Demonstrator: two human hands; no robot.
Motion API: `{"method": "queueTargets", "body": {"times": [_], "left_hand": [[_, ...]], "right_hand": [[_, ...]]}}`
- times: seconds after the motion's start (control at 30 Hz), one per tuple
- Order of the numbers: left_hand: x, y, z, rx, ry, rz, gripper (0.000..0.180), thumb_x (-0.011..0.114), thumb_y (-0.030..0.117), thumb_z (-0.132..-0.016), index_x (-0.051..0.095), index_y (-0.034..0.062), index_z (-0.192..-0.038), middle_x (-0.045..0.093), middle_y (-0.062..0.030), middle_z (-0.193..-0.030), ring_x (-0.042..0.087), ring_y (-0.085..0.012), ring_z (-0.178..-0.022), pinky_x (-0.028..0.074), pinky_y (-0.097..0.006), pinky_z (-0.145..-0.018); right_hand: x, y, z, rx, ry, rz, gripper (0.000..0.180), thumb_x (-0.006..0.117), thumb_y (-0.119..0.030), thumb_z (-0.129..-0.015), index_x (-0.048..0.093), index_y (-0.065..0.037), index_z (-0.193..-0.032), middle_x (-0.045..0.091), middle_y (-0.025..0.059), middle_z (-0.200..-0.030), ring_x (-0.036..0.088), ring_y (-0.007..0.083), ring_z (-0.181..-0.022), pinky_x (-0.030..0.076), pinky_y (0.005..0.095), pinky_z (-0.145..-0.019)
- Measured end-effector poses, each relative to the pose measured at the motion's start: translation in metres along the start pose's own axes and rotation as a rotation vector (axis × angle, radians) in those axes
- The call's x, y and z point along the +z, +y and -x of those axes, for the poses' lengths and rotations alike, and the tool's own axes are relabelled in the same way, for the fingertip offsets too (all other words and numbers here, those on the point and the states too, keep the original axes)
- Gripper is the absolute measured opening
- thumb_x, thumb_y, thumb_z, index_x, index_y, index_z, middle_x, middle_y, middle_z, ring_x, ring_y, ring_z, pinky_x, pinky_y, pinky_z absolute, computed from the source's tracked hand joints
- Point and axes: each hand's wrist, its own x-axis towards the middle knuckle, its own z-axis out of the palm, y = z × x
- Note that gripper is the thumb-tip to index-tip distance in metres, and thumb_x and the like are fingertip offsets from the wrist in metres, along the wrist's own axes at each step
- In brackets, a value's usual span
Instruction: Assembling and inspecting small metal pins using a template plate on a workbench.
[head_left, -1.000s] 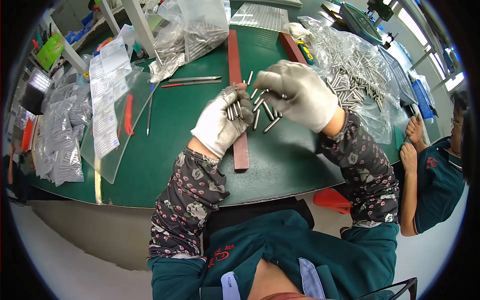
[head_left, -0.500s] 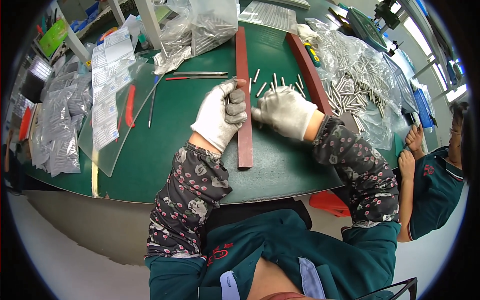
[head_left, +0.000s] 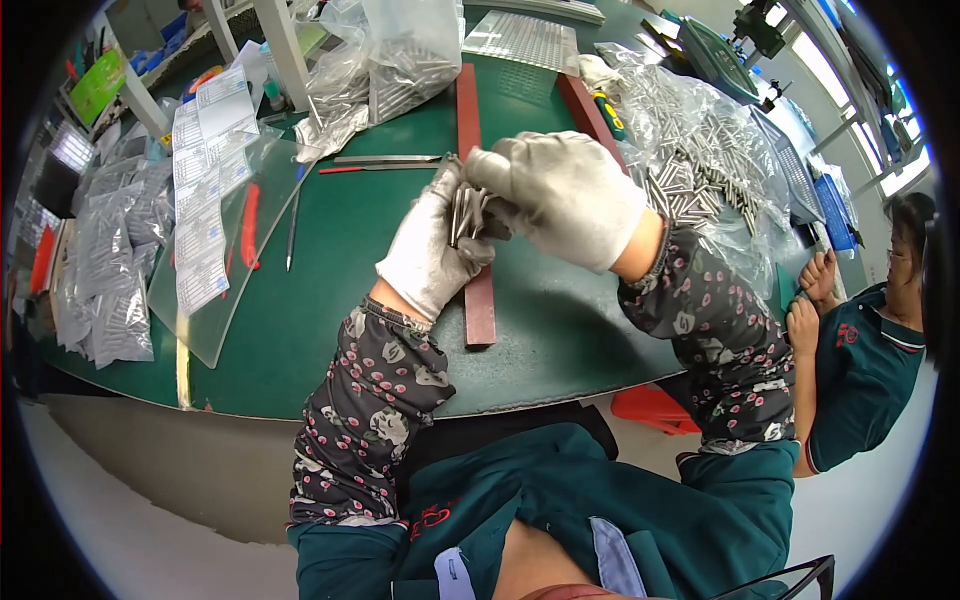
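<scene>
Both my hands wear whitish gloves and meet over the left dark-red bar (head_left: 480,312), which lies lengthwise on the green table. My left hand (head_left: 422,248) is closed around several short, shiny metal pins (head_left: 463,214), palm side up. My right hand (head_left: 572,198) has its fingers curled together at the upper ends of those pins, touching the left hand. Whatever sits between the right fingertips is hidden. A second dark-red bar (head_left: 590,112) runs beyond the right hand. The table between the bars is mostly covered by that hand.
At right, a clear plastic bag spills a heap of metal pins (head_left: 690,190). Tweezers (head_left: 385,160) and a red-handled tool lie left of the bar. Printed sheets (head_left: 200,220), a clear panel and bagged parts (head_left: 105,270) fill the left. A co-worker (head_left: 870,370) sits at right.
My right hand has moved left and up from the loose pins between the bars to my left hand. The left hand has turned, showing the pins in it.
</scene>
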Motion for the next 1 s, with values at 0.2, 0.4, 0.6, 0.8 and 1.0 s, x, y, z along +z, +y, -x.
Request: {"method": "queueTargets", "body": {"times": [0.2, 0.4, 0.6, 0.8, 1.0], "left_hand": [[-0.003, -0.005, -0.004, -0.004, -0.025, 0.046, 0.021, 0.045, 0.016, -0.092, 0.049, 0.001, -0.104, 0.043, 0.0007, -0.074, 0.033, -0.0036, -0.05, 0.024, -0.015, -0.037], [-0.01, -0.008, -0.008, -0.001, -0.034, 0.092, 0.02, 0.046, 0.019, -0.092, 0.051, 0.0021, -0.099, 0.048, -0.0008, -0.076, 0.043, -0.0075, -0.057, 0.033, -0.018, -0.044], [0.006, -0.008, -0.002, 0.071, 0.085, 0.046, 0.019, 0.046, 0.021, -0.092, 0.05, 0.003, -0.098, 0.046, 0.0001, -0.072, 0.044, -0.008, -0.059, 0.035, -0.018, -0.047], [-0.002, -0.004, -0.001, 0.015, -0.061, 0.16, 0.015, 0.043, 0.02, -0.093, 0.048, 0.0065, -0.091, 0.028, 0.0061, -0.062, 0.024, -0.0015, -0.045, 0.022, -0.017, -0.04], [0.0, -0.004, -0.002, 0.037, -0.037, 0.102, 0.015, 0.044, 0.021, -0.093, 0.048, 0.0063, -0.094, 0.029, 0.0058, -0.062, 0.026, -0.0025, -0.045, 0.021, -0.018, -0.039]], "right_hand": [[0.011, 0.028, 0.027, 0.703, -0.386, -0.001, 0.021, 0.05, -0.026, -0.078, 0.062, -0.009, -0.081, 0.063, 0.0111, -0.082, 0.06, 0.0308, -0.08, 0.047, 0.0405, -0.07], [0.037, 0.038, 0.033, 0.948, -0.684, -0.043, 0.031, 0.053, -0.031, -0.076, 0.066, -0.008, -0.091, 0.063, 0.0164, -0.092, 0.06, 0.0317, -0.09, 0.048, 0.0367, -0.079], [0.049, 0.048, 0.029, 0.991, -0.777, -0.077, 0.031, 0.054, -0.026, -0.069, 0.067, -0.007, -0.088, 0.063, 0.0186, -0.091, 0.061, 0.0323, -0.086, 0.048, 0.0366, -0.076], [0.034, 0.035, 0.049, 0.361, -0.207, 0.013, 0.007, 0.051, -0.011, -0.075, 0.053, -0.007, -0.079, 0.059, 0.0125, -0.069, 0.06, 0.0304, -0.074, 0.048, 0.0394, -0.062], [0.042, 0.036, 0.061, 0.265, -0.381, -0.084, 0.016, 0.051, -0.011, -0.075, 0.056, -0.006, -0.088, 0.06, 0.0139, -0.075, 0.061, 0.0298, -0.076, 0.048, 0.0385, -0.065]]}}
